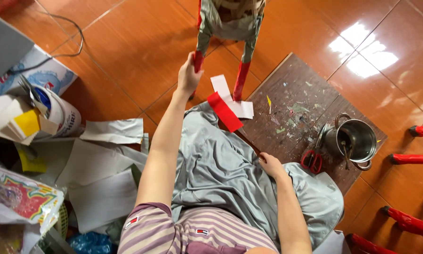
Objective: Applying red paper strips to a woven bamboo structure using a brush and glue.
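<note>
My left hand [189, 75] is closed around a red-wrapped leg [198, 61] of the paper frame [230, 19]. My right hand [270, 165] rests loosely curled on my grey-trousered knee [221, 169], near the wooden board's [296, 101] edge.

The paper-covered frame [230, 23] stood upright on the tiled floor, its red-wrapped legs [241, 80] slightly splayed, grey paper above.

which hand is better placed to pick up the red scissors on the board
Right. The right hand rests on the lap close beside the red scissors, while the left hand is far off, gripping the red leg of the paper figure.
</note>
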